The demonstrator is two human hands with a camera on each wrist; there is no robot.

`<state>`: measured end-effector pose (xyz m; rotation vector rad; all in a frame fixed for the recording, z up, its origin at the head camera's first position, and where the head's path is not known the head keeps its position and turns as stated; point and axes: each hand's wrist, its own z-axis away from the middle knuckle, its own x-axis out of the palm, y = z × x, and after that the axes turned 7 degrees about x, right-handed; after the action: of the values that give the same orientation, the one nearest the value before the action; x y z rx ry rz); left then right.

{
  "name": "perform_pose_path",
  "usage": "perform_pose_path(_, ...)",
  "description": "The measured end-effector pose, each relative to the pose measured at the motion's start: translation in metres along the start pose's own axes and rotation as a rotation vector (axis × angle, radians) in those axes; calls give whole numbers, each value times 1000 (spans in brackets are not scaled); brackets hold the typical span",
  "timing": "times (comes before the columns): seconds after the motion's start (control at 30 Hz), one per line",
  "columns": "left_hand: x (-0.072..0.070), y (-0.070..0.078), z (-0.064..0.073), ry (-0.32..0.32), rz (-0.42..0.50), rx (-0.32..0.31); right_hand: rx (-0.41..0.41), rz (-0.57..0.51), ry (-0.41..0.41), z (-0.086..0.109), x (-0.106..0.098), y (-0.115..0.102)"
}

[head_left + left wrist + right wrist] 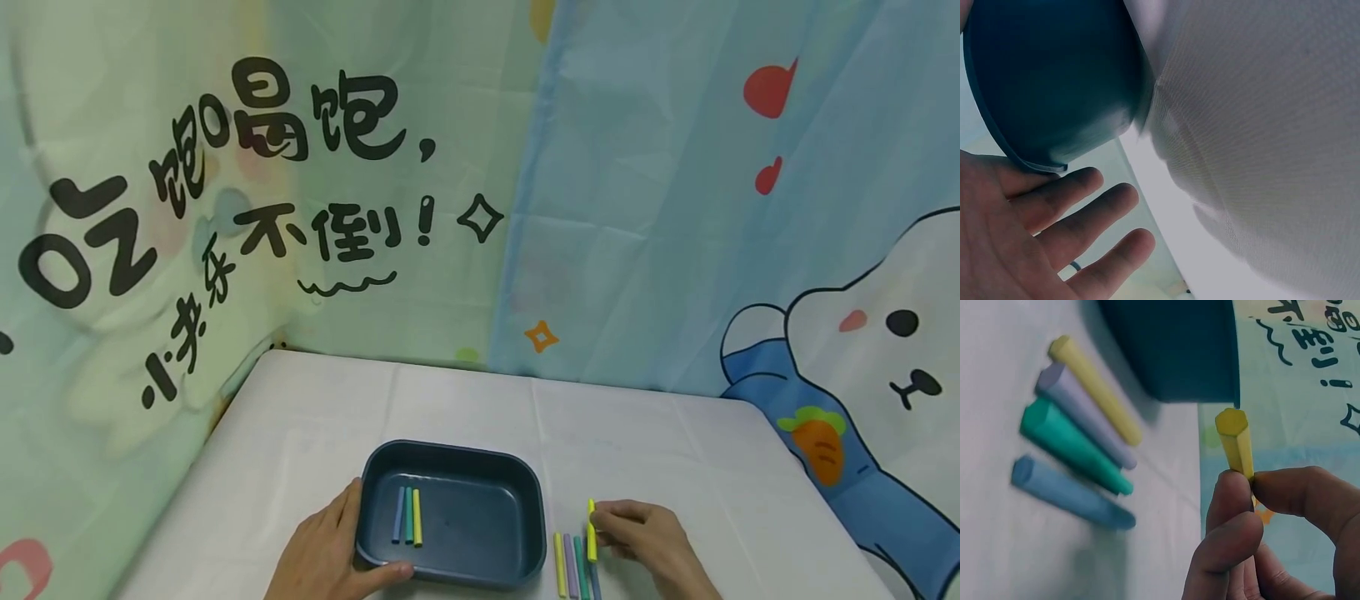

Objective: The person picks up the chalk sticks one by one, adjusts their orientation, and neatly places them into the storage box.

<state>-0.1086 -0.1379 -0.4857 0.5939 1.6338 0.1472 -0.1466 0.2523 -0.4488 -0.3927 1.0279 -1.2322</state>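
My right hand [651,540] pinches a yellow hexagonal chalk stick [1235,434] between thumb and fingertips, holding it upright above the row on the table. Below it lie a yellow chalk [559,565], a purple chalk [571,567], a teal chalk [581,568] and a blue chalk [595,581], side by side. My left hand [318,550] rests at the left front corner of a dark blue tray [480,529], its thumb at the front rim and its fingers extended along the side. Inside the tray, blue, teal and yellow chalks [408,517] lie together towards the left.
A white cloth [322,417] covers the table. Printed curtains [637,208] with lettering and a cartoon bear hang along the back and left edges. The loose chalk row lies just right of the tray.
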Motion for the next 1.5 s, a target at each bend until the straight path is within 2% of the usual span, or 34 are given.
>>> perform_pose_path(0.4,0,1,1,-1,-5,0,-64,-47,10,11,20,-14)
perform_pose_path(0.8,1,1,2,6,-7,2,-172,-115,-40,20,35,-19)
perform_pose_path(1.07,0,1,3,7,-11,7,-185,-134,-44,22,50,-32)
perform_pose_path(1.23,0,2,2,4,-10,0,-199,-147,-64,23,57,-40)
perform_pose_path(1.5,1,2,1,15,-22,5,-250,-156,-142,24,66,-51)
